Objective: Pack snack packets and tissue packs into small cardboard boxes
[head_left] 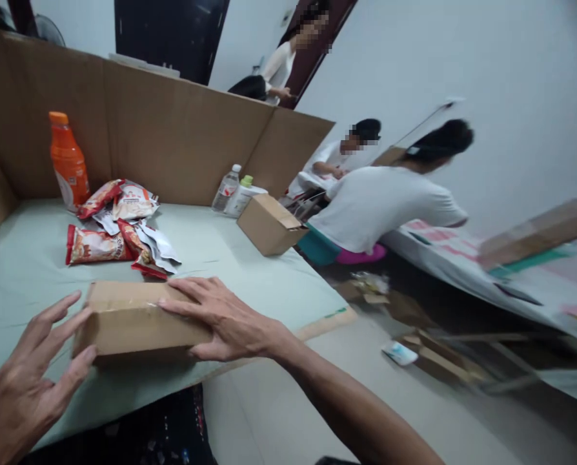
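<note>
A closed brown cardboard box [138, 329] with clear tape on it lies near the front edge of the table. My right hand [223, 320] grips its right end, fingers across the top and thumb low on the front side. At the left end, my left hand [44, 368] has its fingers spread apart. Its fingertips and thumb meet the box's edge in view, but I cannot tell whether they press on it. Just behind the box lie several red-and-white snack packets [99, 245], some showing silver backs.
An orange bottle [70, 165] stands by the cardboard partition [182, 142]. A clear bottle [227, 190], a green-capped white bottle [244, 197] and a smaller carton [272, 226] sit at the table's right. Beyond, people work near another table [463, 258]; cartons [438, 355] lie on the floor.
</note>
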Available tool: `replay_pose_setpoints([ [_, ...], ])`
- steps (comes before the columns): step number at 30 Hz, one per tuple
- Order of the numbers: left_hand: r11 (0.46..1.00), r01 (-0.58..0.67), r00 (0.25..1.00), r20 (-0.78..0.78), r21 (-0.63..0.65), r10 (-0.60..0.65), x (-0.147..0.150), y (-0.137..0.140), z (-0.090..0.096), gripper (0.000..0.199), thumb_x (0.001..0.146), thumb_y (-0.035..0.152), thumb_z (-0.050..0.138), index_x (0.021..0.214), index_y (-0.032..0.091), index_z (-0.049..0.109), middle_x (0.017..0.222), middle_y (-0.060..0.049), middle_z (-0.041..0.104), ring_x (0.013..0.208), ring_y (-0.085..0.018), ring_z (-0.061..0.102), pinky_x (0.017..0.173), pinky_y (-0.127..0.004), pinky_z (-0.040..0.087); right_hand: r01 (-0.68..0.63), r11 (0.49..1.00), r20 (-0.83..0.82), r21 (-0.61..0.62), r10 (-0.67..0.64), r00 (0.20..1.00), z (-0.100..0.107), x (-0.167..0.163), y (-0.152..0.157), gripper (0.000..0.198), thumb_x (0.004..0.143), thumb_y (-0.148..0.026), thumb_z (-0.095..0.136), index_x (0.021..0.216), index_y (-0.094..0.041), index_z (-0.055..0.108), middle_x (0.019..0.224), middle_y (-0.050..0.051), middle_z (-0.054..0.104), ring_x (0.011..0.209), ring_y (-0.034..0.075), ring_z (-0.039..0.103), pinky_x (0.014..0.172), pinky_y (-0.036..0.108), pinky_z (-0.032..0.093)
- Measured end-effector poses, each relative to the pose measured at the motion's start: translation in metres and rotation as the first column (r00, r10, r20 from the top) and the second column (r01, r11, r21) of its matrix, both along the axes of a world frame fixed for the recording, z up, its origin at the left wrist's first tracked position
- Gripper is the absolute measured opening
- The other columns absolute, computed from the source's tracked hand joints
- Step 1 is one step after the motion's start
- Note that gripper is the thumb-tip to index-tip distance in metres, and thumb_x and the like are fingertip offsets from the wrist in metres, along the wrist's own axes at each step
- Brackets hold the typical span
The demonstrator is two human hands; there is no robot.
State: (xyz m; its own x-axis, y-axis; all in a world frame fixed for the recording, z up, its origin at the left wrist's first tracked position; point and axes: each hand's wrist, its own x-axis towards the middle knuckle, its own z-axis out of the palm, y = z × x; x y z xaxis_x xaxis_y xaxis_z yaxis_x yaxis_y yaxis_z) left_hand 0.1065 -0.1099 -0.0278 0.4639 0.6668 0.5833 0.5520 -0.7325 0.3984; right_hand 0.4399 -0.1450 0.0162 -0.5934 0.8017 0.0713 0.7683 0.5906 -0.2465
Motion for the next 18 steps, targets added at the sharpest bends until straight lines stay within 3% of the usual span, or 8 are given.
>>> replay_pose_setpoints([
  [2, 0.999, -0.030, 1.000, 0.003, -0.016, 0.030, 0.005, 0.001, -0.004, 0.051, 0.099, 0.038, 0.058, 0.149, 0.036, 0.049, 0.159, -0.004, 0.047, 0.132, -0.035, 0.058, 0.092, -0.043, 0.061, 0.156, 0.986, -0.006, 0.056, -0.156, 0.988, -0.007, 0.039, -0.026, 0.084, 0.082, -0.044, 0.077, 0.158, -0.030, 0.045, 0.164, 0.016, 0.041, 0.146, 0.036, 0.043, 0.114, 0.056, 0.039],
  [4, 0.998, -0.048, 0.999, -0.017, -0.035, 0.047, 0.011, 0.008, -0.013, 0.047, 0.099, 0.045, 0.056, 0.145, 0.035, 0.053, 0.156, -0.004, 0.051, 0.131, -0.035, 0.059, 0.086, -0.041, 0.064, 0.358, 0.925, -0.016, 0.128, -0.359, 0.933, -0.021, 0.091, -0.052, 0.079, 0.085, -0.044, 0.072, 0.158, -0.032, 0.044, 0.161, 0.014, 0.046, 0.144, 0.036, 0.047, 0.112, 0.057, 0.041],
  [6, 0.996, -0.052, 0.997, -0.066, -0.067, 0.048, 0.015, 0.021, -0.032, 0.042, 0.099, 0.052, 0.053, 0.136, 0.032, 0.060, 0.150, -0.006, 0.056, 0.128, -0.034, 0.062, 0.082, -0.039, 0.065, 0.558, 0.803, -0.057, 0.208, -0.560, 0.827, -0.039, 0.153, -0.074, 0.074, 0.085, -0.047, 0.070, 0.154, -0.029, 0.051, 0.156, 0.014, 0.052, 0.138, 0.037, 0.053, 0.111, 0.056, 0.044],
  [9, 0.994, -0.063, 0.990, -0.128, -0.088, 0.051, 0.016, 0.045, -0.072, 0.047, 0.097, 0.059, 0.050, 0.125, 0.027, 0.069, 0.142, -0.011, 0.063, 0.124, -0.034, 0.065, 0.091, -0.045, 0.063, 0.806, 0.554, -0.134, 0.210, -0.800, 0.585, -0.065, 0.242, -0.093, 0.077, 0.080, -0.054, 0.070, 0.149, -0.025, 0.055, 0.150, 0.015, 0.058, 0.133, 0.038, 0.058, 0.109, 0.054, 0.047],
  [11, 0.993, -0.075, 0.985, -0.161, -0.095, 0.059, 0.012, 0.057, -0.100, 0.046, 0.096, 0.058, 0.049, 0.120, 0.026, 0.072, 0.138, -0.012, 0.066, 0.121, -0.033, 0.066, 0.097, -0.048, 0.060, 0.906, 0.392, -0.145, 0.159, -0.899, 0.414, -0.074, 0.289, -0.095, 0.082, 0.077, -0.056, 0.070, 0.150, -0.021, 0.054, 0.147, 0.017, 0.060, 0.130, 0.040, 0.060, 0.106, 0.055, 0.049],
  [13, 0.992, -0.081, 0.978, -0.199, -0.095, 0.060, 0.006, 0.065, -0.119, 0.044, 0.096, 0.055, 0.049, 0.117, 0.026, 0.074, 0.134, -0.012, 0.069, 0.119, -0.033, 0.068, 0.096, -0.047, 0.061, 0.950, 0.287, -0.127, 0.126, -0.945, 0.302, -0.078, 0.321, -0.089, 0.085, 0.076, -0.056, 0.070, 0.149, -0.016, 0.053, 0.145, 0.021, 0.062, 0.128, 0.041, 0.061, 0.103, 0.054, 0.050],
  [15, 0.992, -0.082, 0.971, -0.233, -0.099, 0.057, 0.000, 0.066, -0.128, 0.043, 0.095, 0.052, 0.049, 0.115, 0.026, 0.075, 0.133, -0.013, 0.069, 0.117, -0.034, 0.068, 0.095, -0.048, 0.061, 0.960, 0.246, -0.114, 0.135, -0.958, 0.262, -0.077, 0.339, -0.077, 0.084, 0.078, -0.056, 0.070, 0.148, -0.012, 0.055, 0.142, 0.024, 0.063, 0.125, 0.041, 0.064, 0.099, 0.051, 0.051],
  [18, 0.981, -0.087, 0.967, -0.253, -0.175, 0.040, -0.002, 0.056, -0.121, 0.041, 0.094, 0.048, 0.051, 0.116, 0.023, 0.075, 0.136, -0.016, 0.067, 0.121, -0.036, 0.066, 0.099, -0.053, 0.058, 0.946, 0.269, -0.132, 0.182, -0.947, 0.295, -0.073, 0.349, -0.063, 0.081, 0.081, -0.062, 0.067, 0.141, -0.008, 0.060, 0.130, 0.030, 0.067, 0.112, 0.039, 0.070, 0.087, 0.048, 0.054],
])
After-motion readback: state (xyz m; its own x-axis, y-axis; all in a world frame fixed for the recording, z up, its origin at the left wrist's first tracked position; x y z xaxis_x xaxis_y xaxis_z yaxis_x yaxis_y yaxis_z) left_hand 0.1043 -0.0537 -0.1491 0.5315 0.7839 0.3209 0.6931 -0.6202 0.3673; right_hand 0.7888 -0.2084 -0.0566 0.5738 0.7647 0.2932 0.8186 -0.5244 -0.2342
